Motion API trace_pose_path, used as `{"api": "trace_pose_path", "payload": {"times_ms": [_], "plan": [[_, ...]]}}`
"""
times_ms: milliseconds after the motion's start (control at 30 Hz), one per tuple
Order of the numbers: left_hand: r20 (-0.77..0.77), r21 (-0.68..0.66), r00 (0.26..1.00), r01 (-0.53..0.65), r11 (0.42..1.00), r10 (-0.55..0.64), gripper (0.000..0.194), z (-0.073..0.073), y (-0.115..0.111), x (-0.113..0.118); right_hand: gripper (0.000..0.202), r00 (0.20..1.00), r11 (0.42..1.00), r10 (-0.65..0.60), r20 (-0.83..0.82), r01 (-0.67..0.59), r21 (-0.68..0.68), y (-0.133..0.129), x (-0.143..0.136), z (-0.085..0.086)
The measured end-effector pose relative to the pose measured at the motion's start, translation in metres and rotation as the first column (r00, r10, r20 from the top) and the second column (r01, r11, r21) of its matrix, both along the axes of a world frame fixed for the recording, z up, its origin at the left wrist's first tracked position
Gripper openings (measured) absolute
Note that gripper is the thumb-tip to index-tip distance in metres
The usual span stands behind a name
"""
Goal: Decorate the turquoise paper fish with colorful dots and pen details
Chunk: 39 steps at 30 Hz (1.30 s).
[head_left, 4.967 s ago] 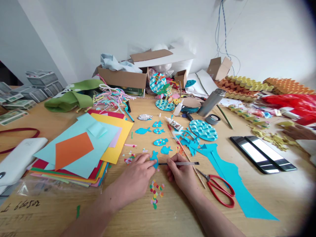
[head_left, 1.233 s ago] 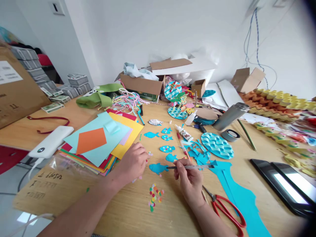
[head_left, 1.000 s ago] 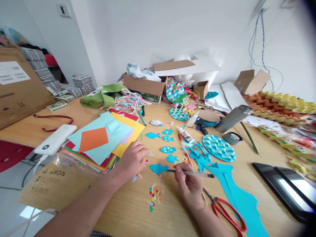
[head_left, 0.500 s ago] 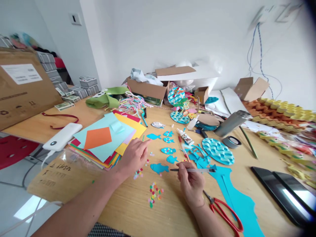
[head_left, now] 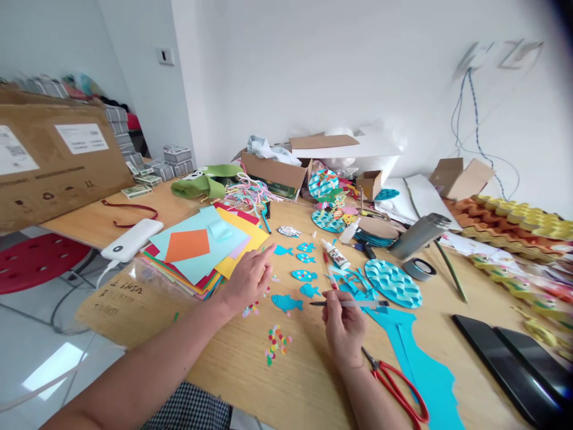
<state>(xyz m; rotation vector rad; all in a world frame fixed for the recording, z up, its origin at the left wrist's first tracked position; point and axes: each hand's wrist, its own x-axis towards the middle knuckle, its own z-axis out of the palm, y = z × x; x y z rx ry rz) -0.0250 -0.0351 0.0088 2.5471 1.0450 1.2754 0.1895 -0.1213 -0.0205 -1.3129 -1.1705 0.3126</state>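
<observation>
My left hand (head_left: 248, 276) reaches over the table, index finger stretched out and the others partly curled, holding nothing. That fingertip is at the nose of a blue paper fish (head_left: 283, 250). In my right hand (head_left: 344, 325) a pen (head_left: 358, 303) lies almost level, its dark tip pointing left. Just left of the tip is a larger blue paper fish (head_left: 286, 303) with a drawn eye. Between the hands are smaller fish, among them a dotted fish (head_left: 304, 275) and a plain fish (head_left: 310, 291). Colored paper dots (head_left: 277, 343) lie nearer to me.
Colored paper sheets (head_left: 188, 246) are stacked at left beside a white power bank (head_left: 132, 239). Red-handled scissors (head_left: 398, 388) and a cut blue sheet (head_left: 425, 364) lie at right. Behind are a glue bottle (head_left: 336, 255), a wavy blue oval (head_left: 394, 282) and a steel flask (head_left: 421, 235).
The view has swung slightly left, so the scene sits a little further right and lower at the left side. My left fingertip stays near the same fish; the right hand still holds the pen.
</observation>
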Motion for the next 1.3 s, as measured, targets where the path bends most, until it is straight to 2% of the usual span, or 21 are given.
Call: {"api": "trace_pose_path", "payload": {"times_ms": [133, 233, 367, 667, 1000, 1300], "plan": [[-0.006, 0.009, 1.000, 0.014, 1.000, -0.014, 0.050, -0.001, -0.003, 0.000, 0.038, 0.992, 0.999, -0.053, -0.119, 0.054, 0.000, 0.002, 0.000, 0.008], [-0.027, 0.035, 0.999, 0.041, 0.999, -0.040, 0.048, -0.002, -0.004, 0.000, 0.042, 0.985, 0.994, -0.100, -0.140, 0.104, 0.016, 0.004, 0.000, 0.015], [-0.045, 0.063, 0.997, 0.060, 0.996, -0.057, 0.047, -0.003, -0.004, 0.000, 0.042, 0.983, 0.993, -0.103, -0.154, 0.109, 0.034, 0.004, 0.001, 0.021], [-0.014, 0.097, 0.999, 0.044, 0.994, -0.043, 0.050, -0.001, -0.003, -0.003, 0.043, 0.983, 0.997, -0.067, -0.170, 0.073, 0.026, 0.004, -0.001, 0.020], [0.005, 0.119, 0.998, 0.057, 0.991, -0.058, 0.045, -0.001, 0.000, -0.005, 0.044, 0.982, 0.992, -0.124, -0.146, 0.127, 0.008, 0.006, 0.004, 0.020], [0.008, 0.161, 0.998, 0.062, 0.985, -0.065, 0.039, 0.008, -0.004, -0.007, 0.042, 0.978, 0.985, -0.164, -0.125, 0.168, 0.024, 0.008, 0.004, 0.024]]}}
